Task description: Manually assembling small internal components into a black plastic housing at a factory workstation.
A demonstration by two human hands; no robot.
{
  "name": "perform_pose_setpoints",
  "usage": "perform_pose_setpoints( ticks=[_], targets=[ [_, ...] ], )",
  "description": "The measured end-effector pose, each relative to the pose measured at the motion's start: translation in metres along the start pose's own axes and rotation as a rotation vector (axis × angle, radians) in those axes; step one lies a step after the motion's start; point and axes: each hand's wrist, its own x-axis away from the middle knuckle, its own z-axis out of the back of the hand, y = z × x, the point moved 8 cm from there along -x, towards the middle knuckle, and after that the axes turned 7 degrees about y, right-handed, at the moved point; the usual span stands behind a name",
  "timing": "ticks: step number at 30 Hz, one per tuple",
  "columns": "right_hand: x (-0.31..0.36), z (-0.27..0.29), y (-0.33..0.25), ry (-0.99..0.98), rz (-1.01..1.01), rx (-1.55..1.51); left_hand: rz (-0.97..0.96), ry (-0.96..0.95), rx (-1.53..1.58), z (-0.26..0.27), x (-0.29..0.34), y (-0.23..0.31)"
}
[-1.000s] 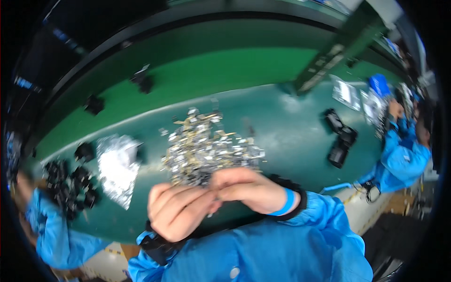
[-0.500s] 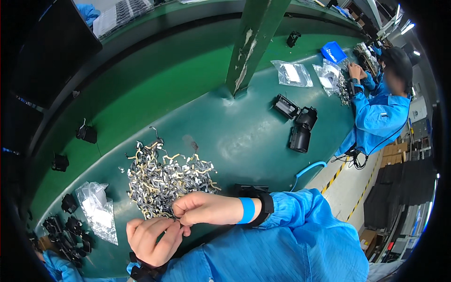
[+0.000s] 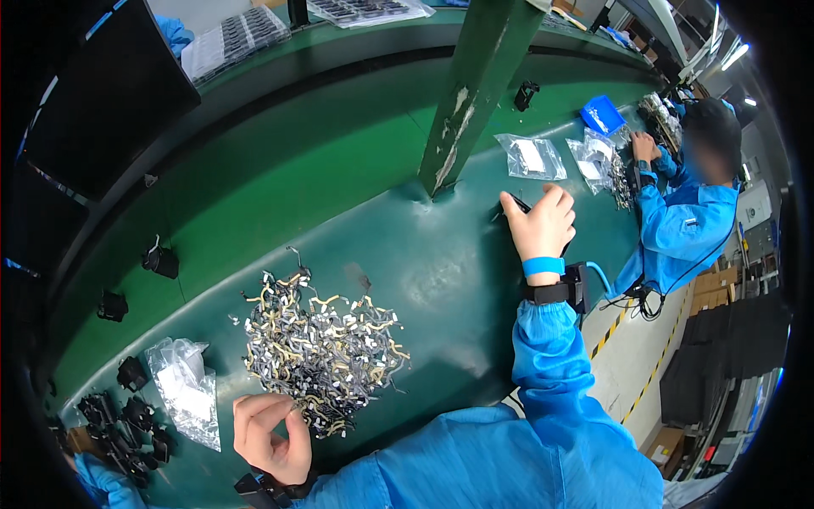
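Observation:
A loose heap of short cables, grey, yellow and black with white connectors, lies on the green table. At its near left edge is my left hand, thumb and forefinger pinched together. A tiny dark bit shows at those fingertips, too small to name. My right hand is stretched far to the right, over the black plastic housings. Its thumb and fingers are spread apart above them, and the hand hides most of the housings. I cannot tell whether the fingertips touch them.
Clear plastic bags lie at left and far right. Black parts sit at the lower left. A green post rises from the table's far side. A co-worker in blue works at right, near a blue bin.
My right hand has left my left hand and swung to the far right, over the black housings. My left hand stays beside the cable heap, fingers pinched.

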Motion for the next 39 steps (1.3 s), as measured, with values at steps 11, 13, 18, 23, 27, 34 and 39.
perform_pose_setpoints(
  ticks=[11, 13, 18, 23, 27, 34, 39],
  targets=[
    [0.063, 0.028, -0.058, -0.353, 0.577, -0.423, 0.341, 0.165, 0.253, 0.007, 0.014, -0.031],
    [0.07, 0.037, -0.061, -0.35, 0.573, -0.425, 0.378, 0.151, 0.261, 0.005, 0.014, -0.033],
    [0.067, 0.025, -0.033, -0.319, 0.373, -0.408, 0.508, 0.148, 0.433, -0.002, 0.013, -0.041],
    [0.072, 0.026, -0.045, -0.524, 0.268, -0.681, 0.61, 0.199, 0.592, -0.002, 0.017, -0.05],
    [0.099, 0.065, -0.099, -0.742, 0.375, -1.031, 0.681, 0.276, 0.821, -0.004, 0.017, -0.047],
    [0.176, 0.117, -0.183, -0.881, 0.647, -1.254, 0.523, 0.206, 0.974, -0.016, 0.02, -0.038],
    [0.197, 0.118, -0.192, -0.859, 0.62, -1.267, 0.539, 0.115, 0.973, -0.025, 0.031, -0.04]
  ],
)
